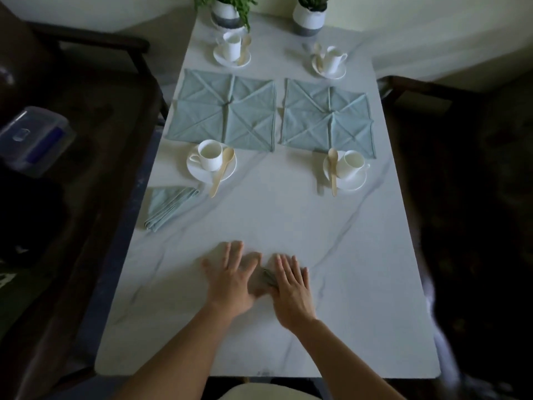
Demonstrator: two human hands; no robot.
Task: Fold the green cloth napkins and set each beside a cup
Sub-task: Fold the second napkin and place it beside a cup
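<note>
Also, cup (210, 155) and spoon (221, 173) on saucer (200, 175)

The table (274, 215) in front of me is white with thin grey lines (like marble). The open napkins (222, 111) are pale green, the cups (210, 155) white, the spoons (222, 171) light tan.

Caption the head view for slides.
On the marble table, left hand and right hand press a green napkin; a folded napkin lies near a cup.
</note>
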